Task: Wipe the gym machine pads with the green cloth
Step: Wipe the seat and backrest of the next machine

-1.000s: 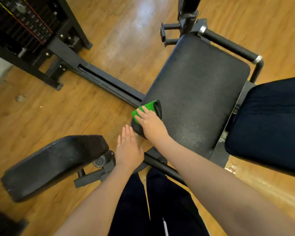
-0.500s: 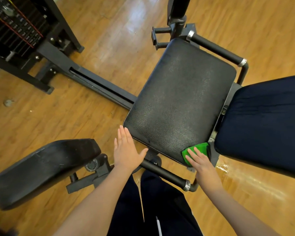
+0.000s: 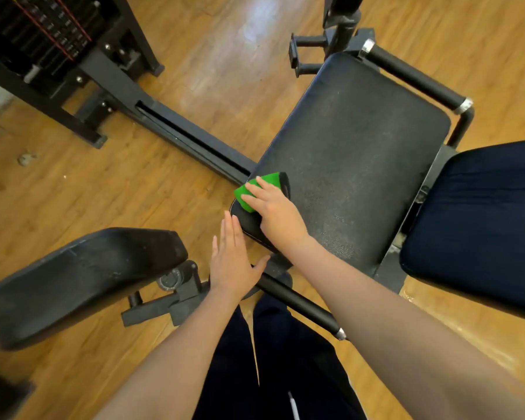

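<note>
The right hand point(image 3: 278, 212) presses the cloth point(image 3: 256, 189) flat-fingered onto the pad point(image 3: 355, 165) corner beneath it. The left hand point(image 3: 232, 262), just beside, is released with straight fingers, holding nothing.

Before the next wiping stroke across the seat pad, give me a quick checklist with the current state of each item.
1. Green cloth flat under the right hand: ok, straight fingers press it down.
2. Cloth on the black textured seat pad: ok, at its near left corner, partly over the edge.
3. Left hand out of the stroke path: ok, open, beside the pad's corner.
4. Rest of the seat pad free of objects: ok.
5. Black side pad at lower left wiped: cannot tell.
6. Dark blue cushion on the right wiped: cannot tell.
</note>
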The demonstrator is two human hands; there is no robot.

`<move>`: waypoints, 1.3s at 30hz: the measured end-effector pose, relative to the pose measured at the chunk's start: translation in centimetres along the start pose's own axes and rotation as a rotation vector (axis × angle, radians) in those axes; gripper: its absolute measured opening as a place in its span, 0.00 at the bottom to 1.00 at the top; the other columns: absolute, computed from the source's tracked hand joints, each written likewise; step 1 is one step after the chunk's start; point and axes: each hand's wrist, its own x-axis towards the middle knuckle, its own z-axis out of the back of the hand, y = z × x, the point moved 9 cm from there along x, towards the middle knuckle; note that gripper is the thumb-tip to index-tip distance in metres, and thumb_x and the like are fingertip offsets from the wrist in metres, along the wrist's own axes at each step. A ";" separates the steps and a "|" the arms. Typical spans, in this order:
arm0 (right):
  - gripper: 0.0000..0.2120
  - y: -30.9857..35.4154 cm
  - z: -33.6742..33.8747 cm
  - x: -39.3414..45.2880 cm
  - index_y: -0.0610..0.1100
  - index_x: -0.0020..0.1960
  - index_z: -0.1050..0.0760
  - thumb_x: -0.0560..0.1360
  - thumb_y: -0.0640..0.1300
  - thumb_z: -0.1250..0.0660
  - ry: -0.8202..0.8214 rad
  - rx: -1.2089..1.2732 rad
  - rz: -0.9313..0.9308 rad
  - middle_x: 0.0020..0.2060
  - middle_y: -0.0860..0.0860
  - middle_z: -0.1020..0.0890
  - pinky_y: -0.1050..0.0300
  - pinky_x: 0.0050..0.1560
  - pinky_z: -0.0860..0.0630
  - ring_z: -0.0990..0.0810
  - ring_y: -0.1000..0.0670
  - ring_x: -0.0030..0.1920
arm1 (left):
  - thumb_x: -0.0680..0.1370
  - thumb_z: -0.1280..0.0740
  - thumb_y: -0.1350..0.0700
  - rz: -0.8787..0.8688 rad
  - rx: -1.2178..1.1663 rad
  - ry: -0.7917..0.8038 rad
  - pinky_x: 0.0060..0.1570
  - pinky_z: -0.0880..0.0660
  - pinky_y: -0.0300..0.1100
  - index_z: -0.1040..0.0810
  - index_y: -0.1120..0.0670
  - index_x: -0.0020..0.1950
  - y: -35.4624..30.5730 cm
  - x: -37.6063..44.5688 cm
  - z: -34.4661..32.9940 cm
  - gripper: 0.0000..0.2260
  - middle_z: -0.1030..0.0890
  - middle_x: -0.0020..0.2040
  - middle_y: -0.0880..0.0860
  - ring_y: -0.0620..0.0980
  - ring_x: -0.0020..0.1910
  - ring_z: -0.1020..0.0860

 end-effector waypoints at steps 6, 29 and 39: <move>0.21 0.6 -4.0 -0.4 0.35 0.67 0.31 0.74 0.31 0.42 0.186 -0.170 0.127 0.68 0.40 0.30 0.45 0.70 0.41 0.38 0.39 0.71 | 0.77 0.42 0.34 0.016 0.040 -0.003 0.75 0.61 0.48 0.64 0.61 0.77 0.4 0.0 0.0 0.46 0.65 0.78 0.56 0.50 0.77 0.64; 0.36 -9.3 -0.1 -18.3 0.38 0.53 0.19 0.46 0.20 0.26 0.016 -0.088 -0.253 0.54 0.44 0.18 0.40 0.56 0.31 0.21 0.39 0.56 | 0.72 0.36 0.31 0.037 0.055 0.050 0.75 0.57 0.51 0.65 0.62 0.77 -0.4 -0.2 0.2 0.54 0.65 0.78 0.60 0.54 0.77 0.63; 0.23 0.6 -1.6 -0.3 0.37 0.70 0.34 0.75 0.30 0.44 0.170 -0.145 0.153 0.72 0.42 0.35 0.46 0.72 0.44 0.42 0.42 0.74 | 0.72 0.36 0.31 0.039 0.055 0.022 0.76 0.56 0.51 0.64 0.61 0.77 0.0 -0.1 0.3 0.53 0.64 0.78 0.57 0.52 0.77 0.63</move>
